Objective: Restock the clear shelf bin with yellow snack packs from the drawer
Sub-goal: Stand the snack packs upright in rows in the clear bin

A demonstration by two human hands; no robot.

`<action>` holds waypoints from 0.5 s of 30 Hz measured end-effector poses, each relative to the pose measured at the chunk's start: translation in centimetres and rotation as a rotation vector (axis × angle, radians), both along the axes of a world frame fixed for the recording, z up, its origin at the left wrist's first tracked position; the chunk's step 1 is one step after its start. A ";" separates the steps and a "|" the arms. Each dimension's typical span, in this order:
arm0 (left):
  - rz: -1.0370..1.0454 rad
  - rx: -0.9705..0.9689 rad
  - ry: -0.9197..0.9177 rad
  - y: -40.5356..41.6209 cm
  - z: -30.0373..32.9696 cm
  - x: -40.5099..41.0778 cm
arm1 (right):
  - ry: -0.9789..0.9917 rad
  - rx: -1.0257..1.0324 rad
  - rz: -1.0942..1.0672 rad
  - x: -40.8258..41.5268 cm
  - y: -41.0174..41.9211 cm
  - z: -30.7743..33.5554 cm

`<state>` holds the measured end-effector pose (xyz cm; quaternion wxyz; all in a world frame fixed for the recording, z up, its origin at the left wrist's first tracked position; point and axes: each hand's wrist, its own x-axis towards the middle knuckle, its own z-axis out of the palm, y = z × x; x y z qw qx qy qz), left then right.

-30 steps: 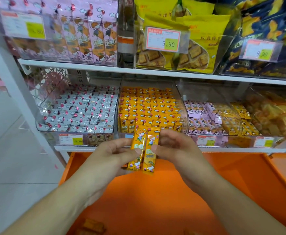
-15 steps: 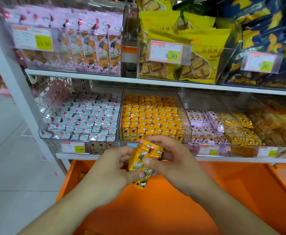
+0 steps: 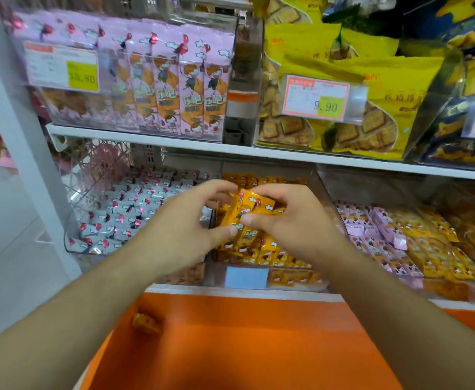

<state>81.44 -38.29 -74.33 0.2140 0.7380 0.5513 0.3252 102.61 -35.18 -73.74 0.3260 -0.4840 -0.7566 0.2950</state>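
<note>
Both hands — left hand and right hand — pinch small yellow foil snack packs with curled fingers. The packs sit just above the clear plastic shelf bin, over its yellow stock — the open orange drawer lies below the bin.

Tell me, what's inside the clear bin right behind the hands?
The clear bin holds rows of small yellow snack packs. The left hand and right hand, holding a few more packs above it, cover its middle, so how full it is there cannot be seen.
</note>
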 end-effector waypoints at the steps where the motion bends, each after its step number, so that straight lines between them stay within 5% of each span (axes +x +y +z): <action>1: -0.003 -0.001 0.000 0.6 -0.2 -0.2 | -0.019 0.007 0.007 -0.3 0.6 -0.2; 15: 0.051 0.020 -0.138 3.0 -3.0 0.1 | -0.098 -0.065 -0.031 -0.1 3.2 -2.8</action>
